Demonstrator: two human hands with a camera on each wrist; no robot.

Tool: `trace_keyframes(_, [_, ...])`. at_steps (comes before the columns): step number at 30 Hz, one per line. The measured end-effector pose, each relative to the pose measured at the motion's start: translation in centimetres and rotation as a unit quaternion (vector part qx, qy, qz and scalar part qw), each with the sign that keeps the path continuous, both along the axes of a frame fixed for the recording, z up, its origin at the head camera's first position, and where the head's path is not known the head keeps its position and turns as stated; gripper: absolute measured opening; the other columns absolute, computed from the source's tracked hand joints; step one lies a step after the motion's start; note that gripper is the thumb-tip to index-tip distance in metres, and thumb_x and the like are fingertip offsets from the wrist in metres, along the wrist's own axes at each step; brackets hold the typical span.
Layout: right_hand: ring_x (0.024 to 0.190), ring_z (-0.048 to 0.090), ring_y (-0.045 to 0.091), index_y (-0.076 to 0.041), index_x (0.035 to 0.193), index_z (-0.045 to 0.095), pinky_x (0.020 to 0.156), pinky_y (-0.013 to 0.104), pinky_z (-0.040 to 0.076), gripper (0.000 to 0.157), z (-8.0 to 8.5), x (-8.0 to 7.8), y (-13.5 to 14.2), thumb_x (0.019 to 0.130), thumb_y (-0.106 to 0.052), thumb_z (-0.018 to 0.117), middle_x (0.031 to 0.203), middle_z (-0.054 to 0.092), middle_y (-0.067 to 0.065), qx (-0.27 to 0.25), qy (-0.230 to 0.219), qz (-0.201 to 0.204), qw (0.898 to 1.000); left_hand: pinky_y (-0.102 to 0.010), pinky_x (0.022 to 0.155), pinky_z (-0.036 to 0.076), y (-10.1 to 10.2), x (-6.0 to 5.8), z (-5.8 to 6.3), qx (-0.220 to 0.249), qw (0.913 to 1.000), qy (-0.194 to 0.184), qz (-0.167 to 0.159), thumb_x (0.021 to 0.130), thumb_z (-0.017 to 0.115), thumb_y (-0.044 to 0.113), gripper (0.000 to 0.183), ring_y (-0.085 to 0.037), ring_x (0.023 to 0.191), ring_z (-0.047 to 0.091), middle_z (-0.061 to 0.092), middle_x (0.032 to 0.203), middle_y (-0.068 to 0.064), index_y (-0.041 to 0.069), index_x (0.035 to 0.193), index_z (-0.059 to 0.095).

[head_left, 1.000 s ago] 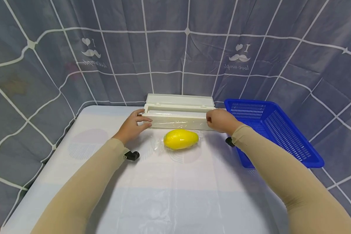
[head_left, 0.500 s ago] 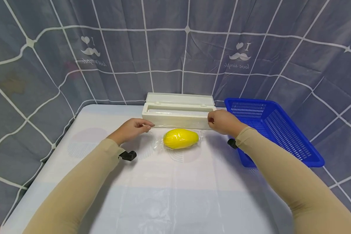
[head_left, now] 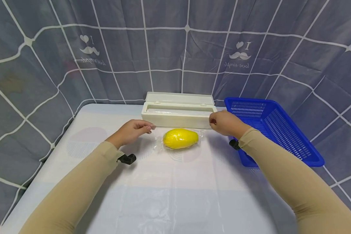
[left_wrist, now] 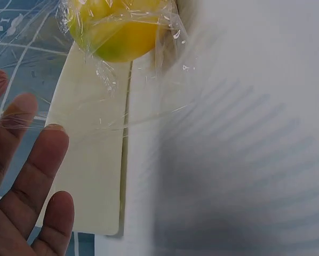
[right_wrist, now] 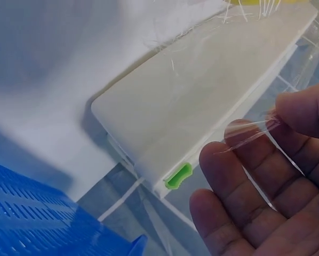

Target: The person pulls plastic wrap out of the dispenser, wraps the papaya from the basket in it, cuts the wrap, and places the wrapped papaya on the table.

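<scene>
A sheet of clear cling film [right_wrist: 245,130] stretches between my two hands. My right hand [head_left: 226,123] pinches one end between thumb and forefinger at the box's right front corner. My left hand [head_left: 131,130] pinches the other end just off the box's left front corner; the remaining fingers [left_wrist: 39,170] are spread. Between the hands, on the table, lies a yellow papaya-like fruit [head_left: 180,138] in crinkled clear film, with a green patch in the left wrist view. Right behind it stands the long white cling film box [head_left: 175,122], its lid [head_left: 179,98] raised, a pale roll inside.
A blue plastic basket [head_left: 298,144] stands at the right, close to my right forearm. Behind the white table [head_left: 175,195] hangs a grey curtain [head_left: 166,48] with white lines. A green piece [right_wrist: 178,176] shows on the box's end.
My left hand has come off the box's left end toward me, drawing its fingers together on the film. My right hand has shifted slightly right. The fruit and the basket stay put.
</scene>
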State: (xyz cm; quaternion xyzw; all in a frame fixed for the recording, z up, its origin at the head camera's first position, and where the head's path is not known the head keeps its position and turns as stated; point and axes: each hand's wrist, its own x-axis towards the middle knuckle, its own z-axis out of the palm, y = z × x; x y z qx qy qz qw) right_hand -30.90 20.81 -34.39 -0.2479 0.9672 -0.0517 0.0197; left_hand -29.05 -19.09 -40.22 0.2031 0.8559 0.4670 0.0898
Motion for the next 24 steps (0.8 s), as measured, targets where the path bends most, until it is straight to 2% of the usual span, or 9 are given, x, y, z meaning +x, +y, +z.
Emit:
trace_keyframes(7, [0.075,0.059,0.021,-0.009,0.095,0.074,0.077,0.040,0.056,0.013,0.1,0.8,0.1,0.098,-0.013,0.062,0.083,0.071,0.004,0.000,-0.014,0.001,1.000,-0.053,0.110,0.053,0.0,0.8,0.2,-0.007,0.9999,0.008,-0.008,0.107,0.062,0.019,0.030,-0.030,0.120,0.069,0.073,0.133,-0.014,0.003,0.130,0.073])
trace_keyframes(13, [0.073,0.057,0.021,-0.012,0.090,0.073,0.074,0.038,0.053,0.012,0.4,1.6,0.0,0.098,-0.012,0.063,0.079,0.068,0.001,0.024,-0.024,0.009,0.999,-0.048,0.106,0.053,-0.1,1.8,0.4,-0.042,0.9982,0.038,-0.021,0.105,0.065,0.022,0.025,-0.029,0.126,0.066,0.074,0.133,-0.009,0.012,0.125,0.078])
trace_keyframes(19, [0.072,0.056,0.019,-0.014,0.086,0.069,0.075,0.038,0.054,0.012,0.6,2.1,0.2,0.097,-0.011,0.064,0.078,0.065,0.000,0.065,-0.059,0.034,0.996,-0.052,0.110,0.050,0.3,2.9,0.7,-0.077,0.9929,0.061,-0.068,0.103,0.068,0.018,0.023,-0.030,0.131,0.065,0.074,0.132,-0.005,0.014,0.121,0.081])
trace_keyframes(24, [0.073,0.056,0.018,-0.014,0.083,0.068,0.073,0.035,0.052,0.013,0.2,2.3,-0.1,0.094,-0.009,0.065,0.078,0.064,0.000,0.101,-0.085,0.063,0.989,-0.056,0.110,0.051,0.5,3.6,0.6,-0.120,0.9860,0.049,-0.105,0.103,0.067,0.021,0.024,-0.032,0.136,0.062,0.071,0.140,-0.003,0.020,0.123,0.081])
